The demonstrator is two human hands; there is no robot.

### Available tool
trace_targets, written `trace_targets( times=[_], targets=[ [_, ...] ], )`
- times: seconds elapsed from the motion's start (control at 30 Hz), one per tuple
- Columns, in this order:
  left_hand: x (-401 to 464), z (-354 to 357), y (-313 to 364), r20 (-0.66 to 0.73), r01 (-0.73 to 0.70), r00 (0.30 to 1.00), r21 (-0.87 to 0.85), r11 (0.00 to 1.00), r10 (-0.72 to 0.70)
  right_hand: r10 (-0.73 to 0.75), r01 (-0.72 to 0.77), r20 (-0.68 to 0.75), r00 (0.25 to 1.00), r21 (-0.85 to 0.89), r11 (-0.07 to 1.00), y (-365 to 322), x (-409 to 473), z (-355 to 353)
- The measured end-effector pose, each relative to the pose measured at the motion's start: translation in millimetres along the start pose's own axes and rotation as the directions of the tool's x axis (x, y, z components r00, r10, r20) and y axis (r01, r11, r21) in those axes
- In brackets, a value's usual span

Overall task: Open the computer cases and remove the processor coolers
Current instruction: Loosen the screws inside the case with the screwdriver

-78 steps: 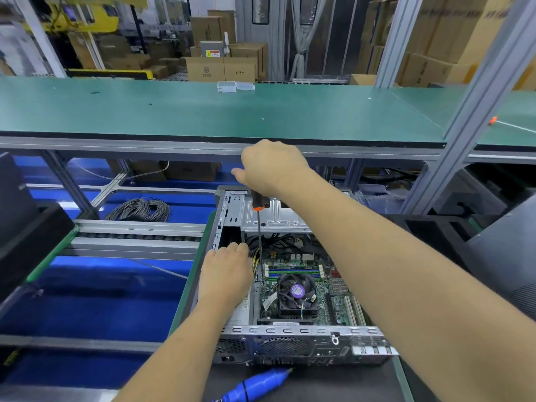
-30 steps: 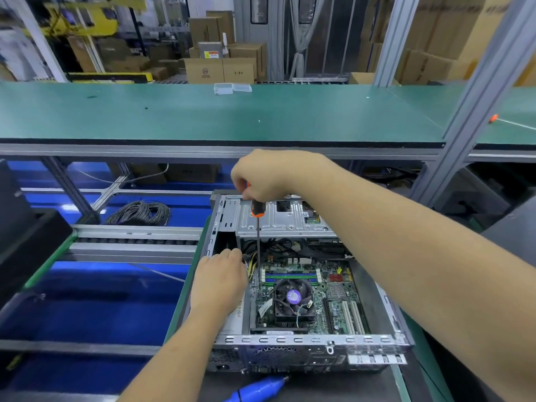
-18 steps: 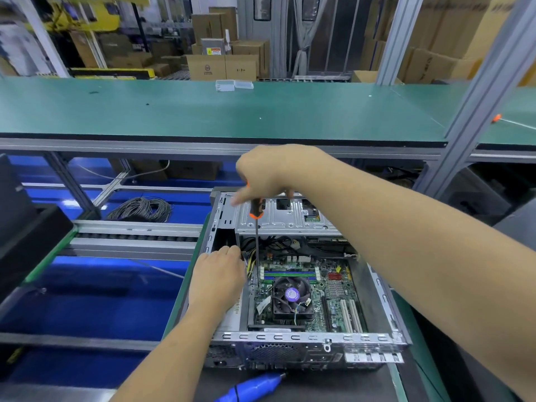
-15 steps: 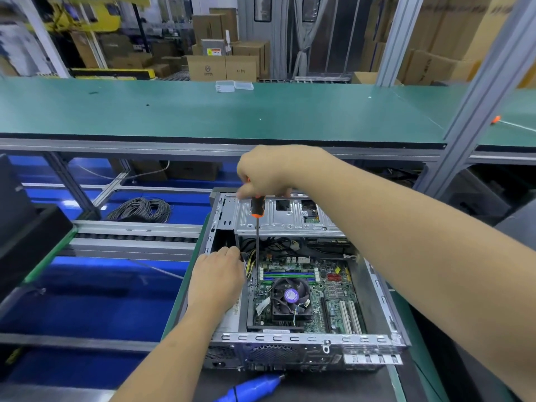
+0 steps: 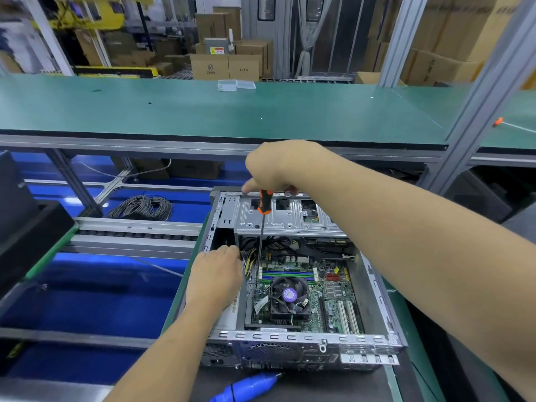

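An open grey computer case (image 5: 293,348) lies flat in front of me, its motherboard exposed. The processor cooler (image 5: 288,297), a black fan with a purple centre label, sits on the board. My right hand (image 5: 278,166) grips the orange-and-black handle of a long screwdriver (image 5: 262,224). Its shaft stands upright and reaches down to the board just behind and left of the cooler. My left hand (image 5: 216,278) rests on the power supply at the case's left side, fingers curled near the yellow cables.
A blue electric screwdriver (image 5: 249,385) lies in front of the case. A green shelf (image 5: 203,111) runs across above and behind. A roller conveyor (image 5: 133,233) and a coil of black cable (image 5: 143,207) lie to the left. A grey upright post (image 5: 487,82) stands on the right.
My right hand has stayed on top of the upright screwdriver with small shifts of the fingers. My left hand has kept its place on the power supply.
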State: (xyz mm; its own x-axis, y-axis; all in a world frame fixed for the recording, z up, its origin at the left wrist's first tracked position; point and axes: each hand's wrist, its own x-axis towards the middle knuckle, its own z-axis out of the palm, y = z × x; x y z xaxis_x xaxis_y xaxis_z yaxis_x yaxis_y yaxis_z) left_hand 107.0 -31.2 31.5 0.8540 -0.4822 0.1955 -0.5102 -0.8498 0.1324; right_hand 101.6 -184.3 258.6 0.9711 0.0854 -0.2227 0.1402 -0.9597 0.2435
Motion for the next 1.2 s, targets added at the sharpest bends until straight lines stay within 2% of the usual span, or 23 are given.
trace_targets(
  times=[0.1, 0.23, 0.33, 0.4, 0.47, 0.6, 0.7, 0.83, 0.93, 1.07, 1.13, 1.2],
  targets=[
    [0.8, 0.7, -0.3, -0.003, 0.000, 1.000, -0.001, 1.000, 0.000, -0.083, 0.083, 0.014, 0.996, 0.023, 0.996, 1.1, -0.6, -0.3],
    [-0.2, 1.5, -0.4, -0.011, -0.001, 1.000, -0.014, 1.000, 0.001, -0.029, 0.029, -0.033, 0.999, 0.011, 1.000, 1.0, -0.6, -0.6],
    [-0.1, 1.8, -0.4, -0.019, 0.000, 1.000, -0.014, 1.000, 0.000, -0.130, 0.133, -0.035, 0.991, 0.105, 0.986, 0.9, 1.9, 1.4],
    [0.2, 2.0, -0.6, -0.017, -0.002, 1.000, -0.011, 1.000, 0.001, -0.093, 0.097, -0.028, 0.995, 0.158, 0.983, 0.1, 1.6, 1.5],
    [0.3, 2.2, -1.1, -0.014, -0.005, 1.000, -0.002, 1.000, 0.005, -0.038, 0.045, -0.059, 0.998, 0.129, 0.991, 0.6, 2.2, 0.7],
    [0.3, 1.9, -0.8, -0.015, 0.001, 1.000, 0.000, 1.000, -0.001, -0.083, 0.087, -0.029, 0.996, 0.208, 0.974, 3.0, 4.4, 0.6],
    [0.4, 2.2, -1.3, -0.013, -0.001, 1.000, 0.004, 1.000, 0.001, -0.027, 0.034, -0.037, 0.999, 0.179, 0.983, 4.3, 4.5, 0.4],
    [0.1, 1.9, -0.4, -0.017, 0.005, 1.000, -0.012, 1.000, -0.006, -0.099, 0.102, -0.025, 0.995, 0.218, 0.971, 4.4, 3.6, 3.1],
    [0.1, 2.2, -0.2, -0.017, 0.005, 1.000, -0.018, 1.000, -0.005, -0.066, 0.075, -0.080, 0.995, 0.118, 0.990, 4.6, 3.4, 2.0],
    [-0.2, 1.8, -0.4, -0.019, 0.007, 1.000, -0.027, 1.000, -0.008, -0.118, 0.119, -0.017, 0.993, 0.202, 0.972, 5.0, 2.3, 1.4],
    [-0.1, 1.6, -0.5, -0.013, 0.007, 1.000, -0.028, 1.000, -0.007, -0.070, 0.080, -0.068, 0.995, 0.154, 0.985, 4.8, 2.1, 1.0],
    [-0.2, 1.1, -0.1, -0.011, 0.005, 1.000, -0.030, 1.000, -0.005, -0.087, 0.097, -0.086, 0.992, 0.107, 0.990, 5.9, 4.8, 3.2]
  ],
)
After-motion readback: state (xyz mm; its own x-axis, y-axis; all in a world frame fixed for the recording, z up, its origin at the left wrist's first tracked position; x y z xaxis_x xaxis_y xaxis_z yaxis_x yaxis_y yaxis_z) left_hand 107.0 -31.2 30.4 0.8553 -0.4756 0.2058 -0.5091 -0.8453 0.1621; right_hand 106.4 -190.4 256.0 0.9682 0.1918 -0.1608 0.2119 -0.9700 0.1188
